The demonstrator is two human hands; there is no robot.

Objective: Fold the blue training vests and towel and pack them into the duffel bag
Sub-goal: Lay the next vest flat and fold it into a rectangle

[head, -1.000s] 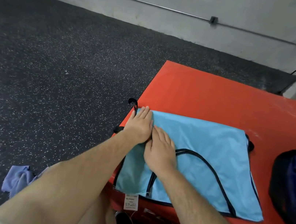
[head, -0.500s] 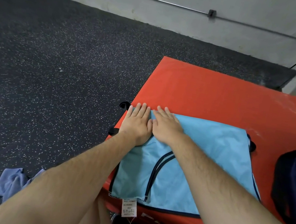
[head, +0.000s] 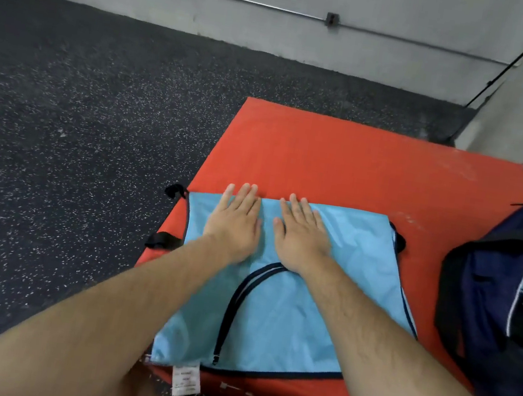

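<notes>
Vest [head: 302,322] under flat left hand [head: 235,224], right hand [head: 301,237], tag [head: 185,381] unreadable

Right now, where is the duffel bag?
In the head view, the duffel bag sits at the right edge on the red mat, right of the blue vest.

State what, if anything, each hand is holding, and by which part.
Nothing is held. The left hand and right hand lie flat, fingers straight, pressing the blue vest near its far edge onto the red mat.
</notes>
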